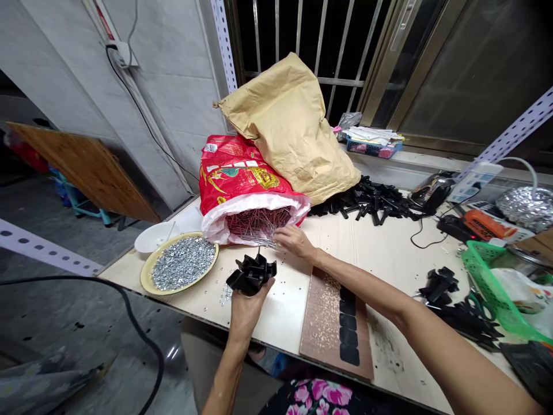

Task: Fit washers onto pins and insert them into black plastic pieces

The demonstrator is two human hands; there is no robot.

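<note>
Black plastic parts (253, 274) are held bunched above the bench (279, 311), before the red bag (242, 173), with the left hand (248, 305) curled round their lower portion, seemingly to leave the upper ends exposed. The bag lies mouth forward, presumably for easy access, and the right hand (296, 241) has its fingers drawn together at the thin rods (259, 222); whether it pinches any cannot be told. Finish of the parts: glossy, angular, unevenly clustered.
</note>
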